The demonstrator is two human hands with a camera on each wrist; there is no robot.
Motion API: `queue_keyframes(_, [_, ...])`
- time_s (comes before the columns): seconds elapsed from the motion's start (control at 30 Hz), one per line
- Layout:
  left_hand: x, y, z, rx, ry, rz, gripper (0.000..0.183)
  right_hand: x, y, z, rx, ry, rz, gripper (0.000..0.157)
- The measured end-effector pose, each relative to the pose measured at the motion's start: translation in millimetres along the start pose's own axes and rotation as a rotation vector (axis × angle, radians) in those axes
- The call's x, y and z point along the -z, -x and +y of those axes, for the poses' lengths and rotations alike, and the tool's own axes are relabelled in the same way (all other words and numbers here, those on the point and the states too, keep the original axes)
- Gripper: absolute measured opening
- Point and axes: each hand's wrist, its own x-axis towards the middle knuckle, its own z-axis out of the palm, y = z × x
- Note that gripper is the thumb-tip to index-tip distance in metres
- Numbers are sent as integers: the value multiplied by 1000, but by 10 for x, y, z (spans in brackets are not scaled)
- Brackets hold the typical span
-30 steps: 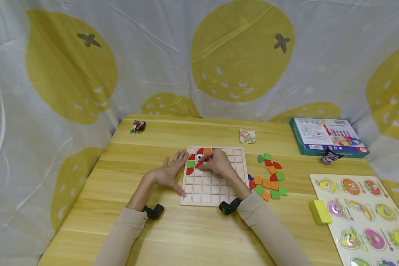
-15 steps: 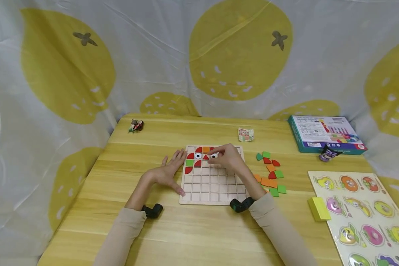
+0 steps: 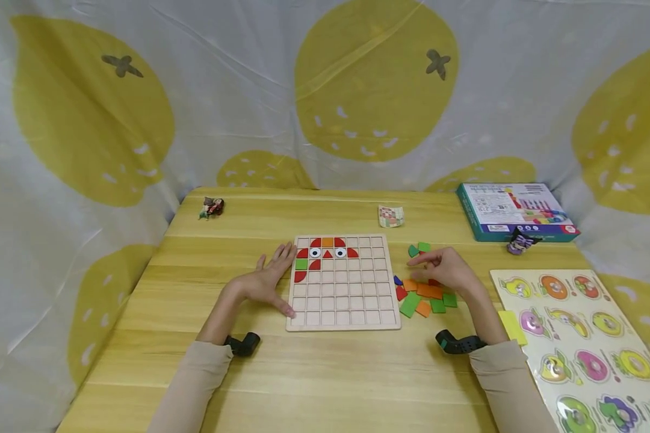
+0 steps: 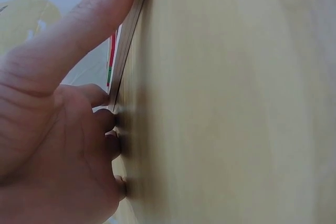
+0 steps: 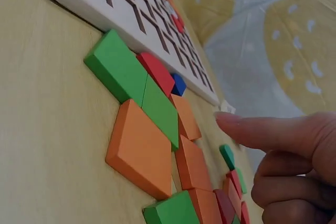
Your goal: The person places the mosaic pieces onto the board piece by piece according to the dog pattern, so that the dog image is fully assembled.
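Note:
A pale wooden grid board (image 3: 346, 308) lies on the table. Set in its upper left cells are red quarter-circle tiles (image 3: 352, 253), an orange tile (image 3: 327, 242), a green tile (image 3: 301, 264), a red triangle (image 3: 327, 255) and two eye tiles (image 3: 340, 252). My left hand (image 3: 262, 285) rests along the board's left edge with fingers spread, thumb at the lower corner. Over the loose tiles right of the board hovers my right hand (image 3: 446, 270), index finger (image 5: 268, 132) stretched out, the other fingers bent. Nothing shows in its grasp. Beneath it lie orange (image 5: 140, 150) and green tiles (image 5: 116, 66).
Behind the board lies a small patterned card (image 3: 391, 216). A boxed set (image 3: 514, 210) and a purple-black figurine (image 3: 521, 242) stand at the back right. The fruit puzzle board (image 3: 566, 355) and a yellow block (image 3: 513, 328) lie on the right; another figurine (image 3: 211, 207) is far left.
My right hand has left the board and moved right to the loose tiles. A red quarter-circle now shows beside the right-hand eye tile. The left hand stays at the board's edge.

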Motion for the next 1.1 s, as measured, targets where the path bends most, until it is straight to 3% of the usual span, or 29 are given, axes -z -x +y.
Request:
queue_keyframes(0.23, [6,14,11,3,-1,-5,142,69,6,39,-111,8,226,39])
queue_keyframes(0.43, [15,24,42,3,-2,-3,141,51,-29,35,-156,88,292,41])
queue_keyframes(0.7, [14,33,42,0,-2,-6,140,-53,-109,-41,-117,55,169,34])
queue_keyframes(0.87, [-21,12,29,-21,12,-11,141,-65,-109,-24,-129,76,154,33])
queue_keyframes(1.0, [-29,18,21,-9,18,-14,142,-49,-138,22,-44,83,63,31])
queue_keyframes(1.1, [-18,22,6,-8,17,1,142,-32,-158,32,3,92,63,33])
